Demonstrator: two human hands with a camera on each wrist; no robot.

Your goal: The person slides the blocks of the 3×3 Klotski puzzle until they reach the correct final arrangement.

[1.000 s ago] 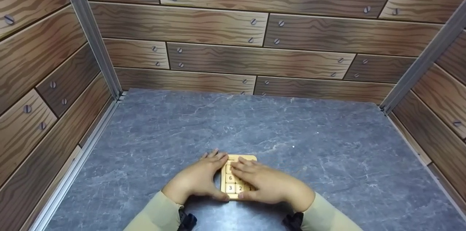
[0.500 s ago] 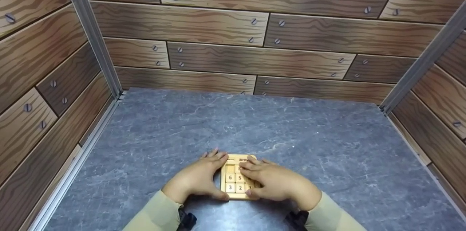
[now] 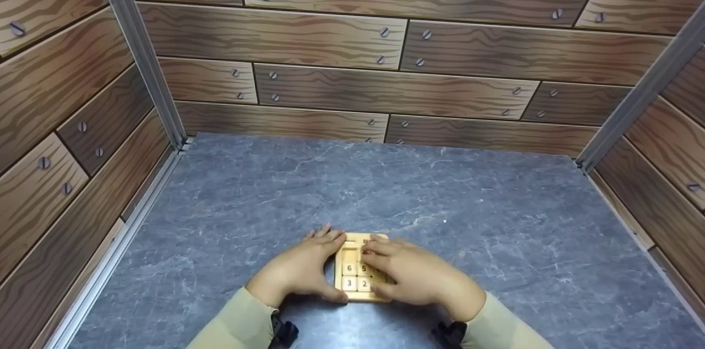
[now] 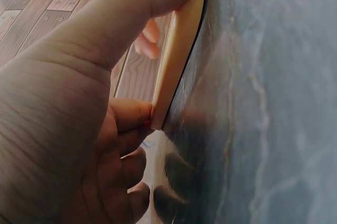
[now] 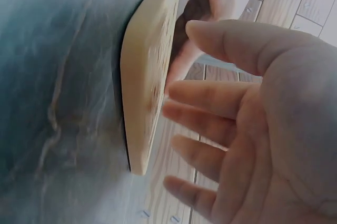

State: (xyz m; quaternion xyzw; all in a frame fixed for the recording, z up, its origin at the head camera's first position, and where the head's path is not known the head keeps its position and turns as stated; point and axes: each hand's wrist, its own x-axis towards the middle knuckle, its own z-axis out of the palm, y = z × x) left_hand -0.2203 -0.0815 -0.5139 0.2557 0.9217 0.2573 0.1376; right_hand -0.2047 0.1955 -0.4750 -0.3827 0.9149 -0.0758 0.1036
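A wooden number sliding puzzle (image 3: pixel 349 276) lies flat on the table, its near tiles reading 6, 5, 3 and 2. Its top-left slot holds no tile. My left hand (image 3: pixel 305 272) grips the left side, thumb at the near corner and index finger at the far one; the left wrist view shows that thumb on the puzzle's frame (image 4: pixel 179 50). Over the right-hand columns, hiding several tiles, hovers my right hand (image 3: pixel 413 274). In the right wrist view its fingers (image 5: pixel 202 118) are loosely bent, with their tips close over the puzzle face.
The puzzle rests on a grey marbled tabletop (image 3: pixel 286 184). Wood-plank patterned walls (image 3: pixel 330 38) stand behind and at both sides, with metal corner posts (image 3: pixel 144 52). Dark straps (image 3: pixel 283 331) sit at both wrists, below pale sleeves.
My right hand has shifted right across the puzzle. A tile under its fingers slid right, baring the top-left slot; its thumb then moved slightly left. The left hand keeps its grip.
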